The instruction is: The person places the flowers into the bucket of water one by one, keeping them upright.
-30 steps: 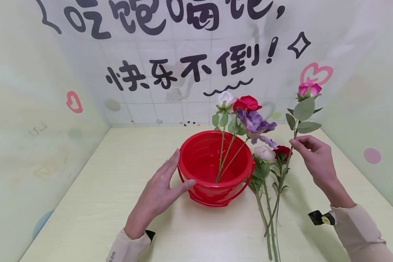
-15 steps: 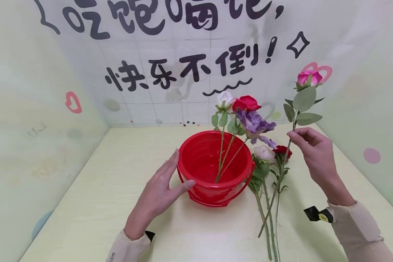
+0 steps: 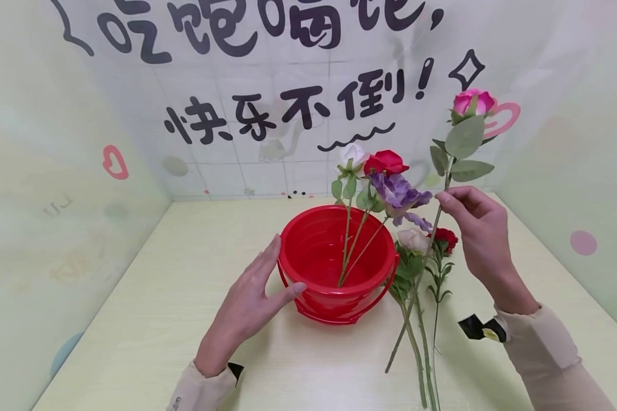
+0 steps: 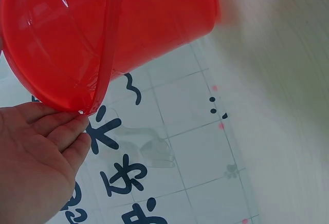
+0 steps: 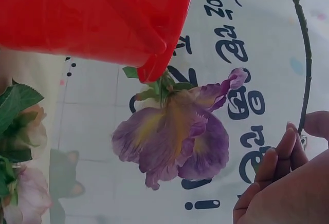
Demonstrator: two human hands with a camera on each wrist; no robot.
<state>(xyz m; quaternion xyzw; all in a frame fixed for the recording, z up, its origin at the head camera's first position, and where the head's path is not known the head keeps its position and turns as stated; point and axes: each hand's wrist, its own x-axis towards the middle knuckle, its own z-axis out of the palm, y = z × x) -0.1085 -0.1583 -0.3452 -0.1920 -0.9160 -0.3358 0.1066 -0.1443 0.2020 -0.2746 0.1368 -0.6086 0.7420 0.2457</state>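
Observation:
A red plastic bucket stands mid-table with its handle hanging down. My left hand lies along its left rim, fingers straight and touching it, thumb at the near rim. In the left wrist view the fingertips meet the rim from outside. My right hand pinches the stem of a pink rose just under its leaves. The rose is upright, right of the bucket, its lower stem slanting down and left. Inside the bucket lean a white rose, a red rose and a purple iris.
On the table, right of the bucket, lie a pale pink flower and a dark red carnation, stems pointing toward me. A printed backdrop closes the far side, with more sheeting left and right.
My right hand has risen and then shifted left with the pink rose, so its lower stem end swings left toward the bucket. The left hand and bucket have not moved.

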